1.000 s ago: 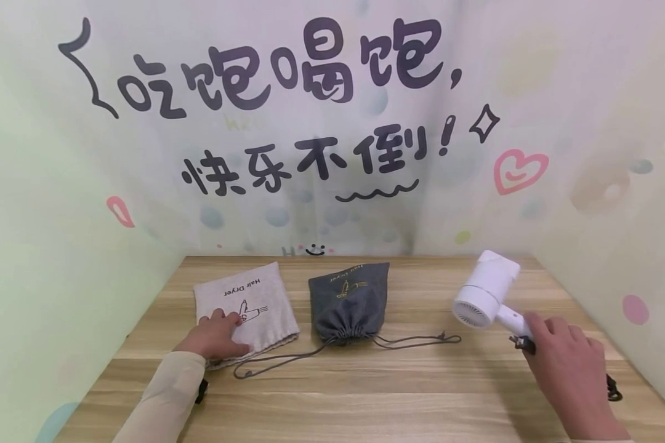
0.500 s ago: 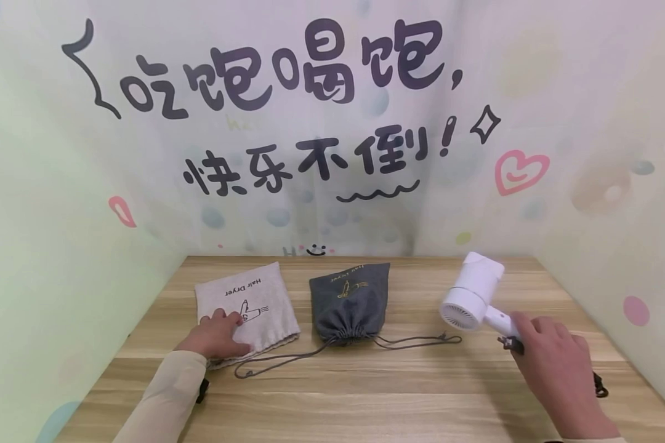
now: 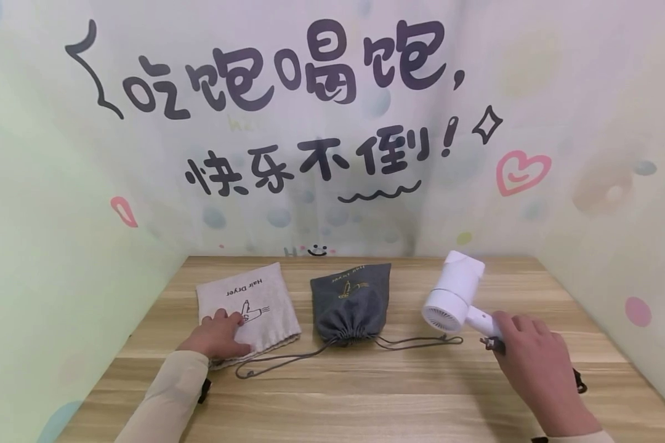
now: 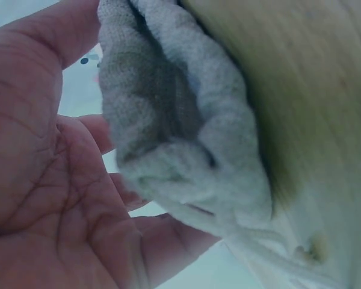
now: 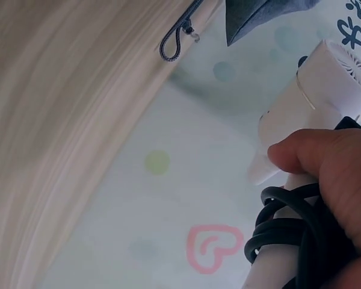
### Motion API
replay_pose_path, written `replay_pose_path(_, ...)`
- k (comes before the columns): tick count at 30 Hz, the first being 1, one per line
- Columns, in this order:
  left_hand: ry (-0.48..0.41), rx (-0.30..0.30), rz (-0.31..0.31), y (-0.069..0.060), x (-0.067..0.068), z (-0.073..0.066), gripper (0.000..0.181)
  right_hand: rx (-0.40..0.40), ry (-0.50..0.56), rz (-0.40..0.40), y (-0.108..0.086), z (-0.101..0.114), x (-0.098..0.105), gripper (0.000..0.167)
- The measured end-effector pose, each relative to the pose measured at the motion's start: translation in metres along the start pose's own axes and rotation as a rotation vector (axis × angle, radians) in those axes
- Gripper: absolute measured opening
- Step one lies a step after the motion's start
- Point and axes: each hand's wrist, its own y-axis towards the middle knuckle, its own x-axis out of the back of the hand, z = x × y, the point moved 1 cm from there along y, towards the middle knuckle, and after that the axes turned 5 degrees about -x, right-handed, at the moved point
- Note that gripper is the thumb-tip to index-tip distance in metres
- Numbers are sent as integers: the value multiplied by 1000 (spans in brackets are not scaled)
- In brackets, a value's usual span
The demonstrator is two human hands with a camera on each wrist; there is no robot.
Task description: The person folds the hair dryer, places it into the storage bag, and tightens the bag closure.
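My right hand grips a white hair dryer by its handle, above the right part of the wooden table. In the right wrist view a black cord is wound round the handle under the hand. The dryer's nozzle points toward the back wall and its vented end faces me. On the left, my left hand rests on a beige drawstring bag printed "Hair Dryer", fingers spread over its near left corner. The bag's gathered mouth shows slightly parted beside the palm in the left wrist view.
A dark grey drawstring bag lies between the beige bag and the dryer, its mouth drawn in toward me. Its cords stretch out left and right over the wooden table. A printed cloth walls the back and sides.
My right hand has moved left with the hair dryer, bringing its head near the end of the grey bag's right cord. The left hand and both bags stay in place.
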Motion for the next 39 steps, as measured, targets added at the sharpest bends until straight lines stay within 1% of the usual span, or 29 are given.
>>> replay_pose_path(6, -6, 4, -1, 1, 0, 0, 64, 65, 8, -48, 3, 9, -5, 51)
replay_pose_path(14, -13, 8, 4, 1, -1, 2, 63, 158, 25, -82, 7, 23, -10, 45)
replay_pose_path(26, -18, 15, 8, 1, 0, 1, 64, 180, 17, -28, 12, 44, -16, 48)
replay_pose_path(35, -19, 14, 12, 0, 1, 0, 64, 241, 34, -61, 18, 56, -19, 48)
replay_pose_path(39, -16, 16, 12, 0, 1, 0, 63, 262, 31, -64, 20, 61, -20, 48)
